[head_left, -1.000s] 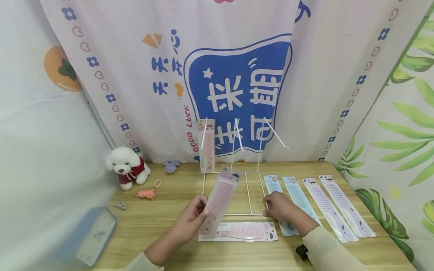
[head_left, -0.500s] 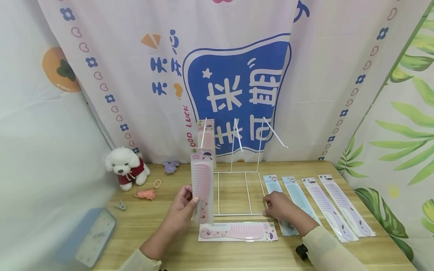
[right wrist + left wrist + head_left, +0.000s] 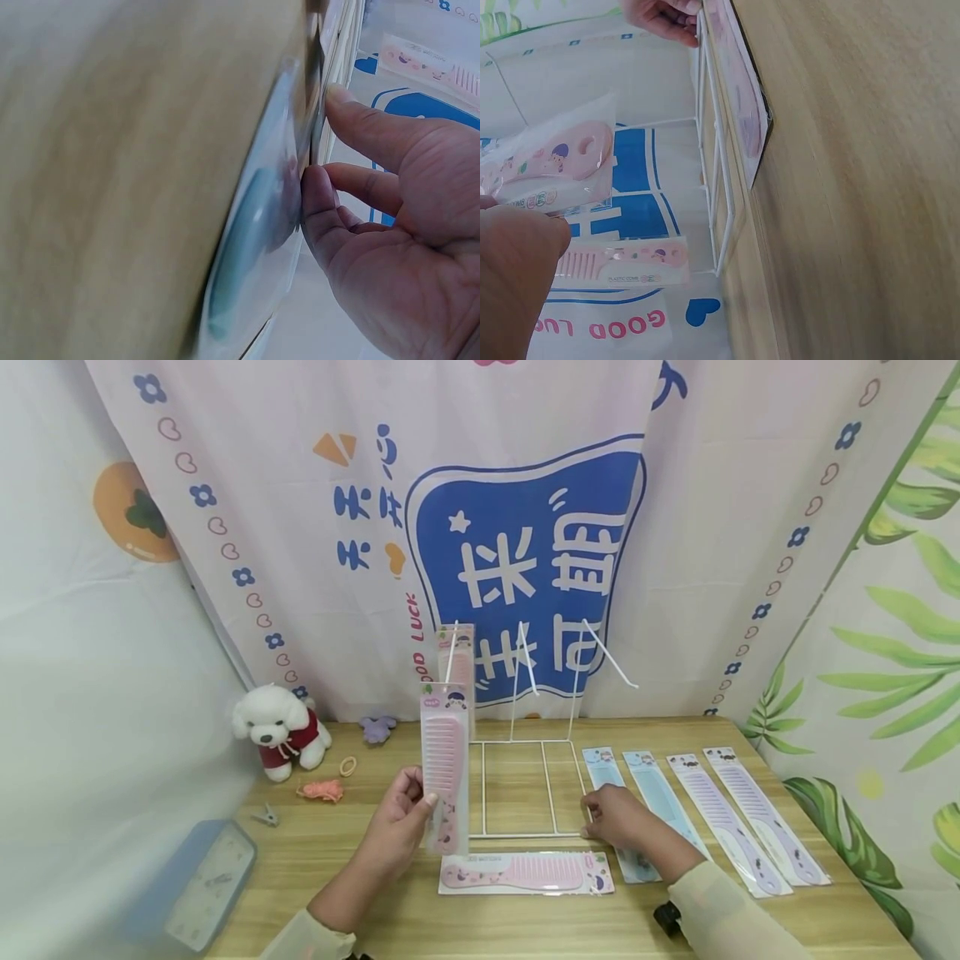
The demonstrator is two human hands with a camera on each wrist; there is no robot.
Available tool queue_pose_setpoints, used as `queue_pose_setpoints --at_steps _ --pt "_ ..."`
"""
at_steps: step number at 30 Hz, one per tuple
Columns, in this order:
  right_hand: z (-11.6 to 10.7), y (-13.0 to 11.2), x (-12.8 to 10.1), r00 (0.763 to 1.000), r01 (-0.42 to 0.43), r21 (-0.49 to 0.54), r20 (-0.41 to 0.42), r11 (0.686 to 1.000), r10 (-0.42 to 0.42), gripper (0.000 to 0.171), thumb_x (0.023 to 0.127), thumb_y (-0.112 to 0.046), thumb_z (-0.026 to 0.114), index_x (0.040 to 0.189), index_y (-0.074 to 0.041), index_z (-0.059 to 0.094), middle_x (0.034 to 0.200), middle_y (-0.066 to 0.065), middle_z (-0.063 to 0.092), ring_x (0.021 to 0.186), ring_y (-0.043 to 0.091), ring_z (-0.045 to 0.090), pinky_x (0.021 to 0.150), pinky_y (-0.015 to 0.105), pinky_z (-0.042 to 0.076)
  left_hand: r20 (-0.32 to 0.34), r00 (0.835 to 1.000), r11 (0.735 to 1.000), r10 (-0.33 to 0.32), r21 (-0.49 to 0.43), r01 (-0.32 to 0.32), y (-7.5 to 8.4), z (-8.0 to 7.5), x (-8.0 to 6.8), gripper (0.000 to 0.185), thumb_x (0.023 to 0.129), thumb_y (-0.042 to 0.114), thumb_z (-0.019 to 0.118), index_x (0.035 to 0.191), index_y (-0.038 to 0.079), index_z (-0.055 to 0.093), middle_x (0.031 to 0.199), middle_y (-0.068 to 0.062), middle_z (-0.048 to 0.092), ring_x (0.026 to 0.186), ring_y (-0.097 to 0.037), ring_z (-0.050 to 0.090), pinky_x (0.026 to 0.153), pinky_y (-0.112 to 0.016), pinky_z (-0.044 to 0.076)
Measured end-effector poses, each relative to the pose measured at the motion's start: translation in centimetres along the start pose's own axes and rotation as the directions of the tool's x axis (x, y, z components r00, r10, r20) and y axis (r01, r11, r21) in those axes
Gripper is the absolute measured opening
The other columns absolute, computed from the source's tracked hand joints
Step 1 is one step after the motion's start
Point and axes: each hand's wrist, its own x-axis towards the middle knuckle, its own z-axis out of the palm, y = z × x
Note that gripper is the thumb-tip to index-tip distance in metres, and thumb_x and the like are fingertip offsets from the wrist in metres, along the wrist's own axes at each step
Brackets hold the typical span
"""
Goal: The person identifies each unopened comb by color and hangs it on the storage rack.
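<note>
Left hand (image 3: pixel 401 822) grips pink comb pack (image 3: pixel 445 768) upright — beside wire rack (image 3: pixel 525 760).

Makeshift shop-display corner set up in home-like room. Wooden bench (image 3: pixel 360 893) hemmed by hung printed curtains (image 3: pixel 315 527): cartoon tooth with Chinese characters, "GOOD LUCK", leaf print at right. White wire display rack (image 3: pixel 525 752) with hooks stands mid-bench; carded combs (image 3: pixel 712 810) in retail packaging lie in row beside it. Plush dog (image 3: pixel 279 729), hair clips, hair ties at left.
</note>
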Motion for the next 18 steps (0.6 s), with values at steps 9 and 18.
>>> queue_pose_setpoints --at_steps 9,18 --pt "-0.1 -0.1 -0.1 1.0 0.002 0.004 -0.002 1.0 -0.002 0.024 0.091 -0.018 0.09 0.108 -0.01 0.074 0.076 0.002 0.052 0.068 0.016 0.045 0.065 0.032 0.037 -0.298 0.941 0.971 -0.159 0.123 0.203 0.6 0.8 2.2 0.021 0.11 -0.004 0.054 0.13 -0.002 0.047 0.117 -0.009 0.056 0.108 -0.015 0.056 0.091 -0.018 0.054" --pt "0.0 0.0 -0.1 1.0 0.019 0.003 0.001 1.0 -0.019 0.021 0.092 -0.018 0.089 0.093 -0.012 0.069 0.069 -0.002 0.044 0.063 0.014 0.038 0.061 0.03 0.031 -0.382 0.916 0.956 -0.121 0.202 0.211 0.3 0.7 6.5 0.019 0.111 0.001 0.054 0.129 -0.003 0.052 0.12 -0.017 0.062 0.106 -0.018 0.059 0.087 -0.02 0.054"
